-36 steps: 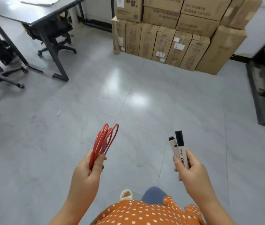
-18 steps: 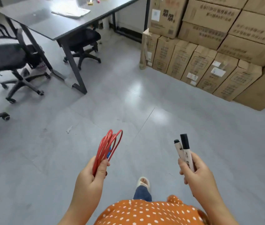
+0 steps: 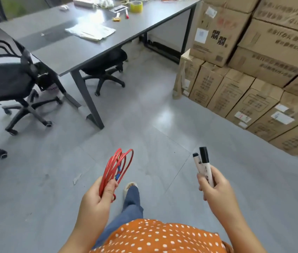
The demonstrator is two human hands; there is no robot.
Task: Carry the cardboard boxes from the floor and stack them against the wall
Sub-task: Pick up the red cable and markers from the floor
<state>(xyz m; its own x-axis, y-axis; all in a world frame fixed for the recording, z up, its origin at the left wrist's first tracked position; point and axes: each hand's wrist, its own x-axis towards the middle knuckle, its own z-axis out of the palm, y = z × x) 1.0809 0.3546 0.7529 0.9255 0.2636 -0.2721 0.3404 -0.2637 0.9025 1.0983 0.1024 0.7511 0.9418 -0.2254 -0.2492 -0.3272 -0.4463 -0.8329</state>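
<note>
— Grey floor tiles [image 3: 144, 125] fill most of the view, glossy enough to catch a pale reflection. What's beyond the hands?

— Up and to the right of the right hand's fingertips, a stack of brown printed cardboard boxes [image 3: 254, 73] stands on the floor, several layers high, with white labels on some faces.

— And on the other side?

— Up and left of the left hand's fingers, a dark grey rectangular desk on black legs [image 3: 89, 46]. On it lie a white sheet of papers [image 3: 90, 31] and, further back, a yellow roll of tape [image 3: 136, 6]. One black mesh office chair on castors [image 3: 11, 84] stands at the desk's left, another black swivel chair [image 3: 104, 68] is tucked under it.

— What are the hands doing?

— The left hand [image 3: 97, 196] is curled round a coiled loop of red cable [image 3: 117, 167]; the thumb presses the strands against the fingers, and the coil rises above the knuckles.

— The right?

— The right hand [image 3: 215, 189] grips two white marker pens with black caps [image 3: 203, 165], fingers wrapped round the barrels, caps pointing up past the fingertips.

— Are the boxes being touched?

— No, they are well apart from both hands. Between and below the wrists show an orange polka-dot top [image 3: 155, 236], a blue trouser leg [image 3: 131, 203] and a light sandal [image 3: 130, 185] stepping forward. A small white scrap [image 3: 77, 178] lies on the floor left of the left thumb.
</note>
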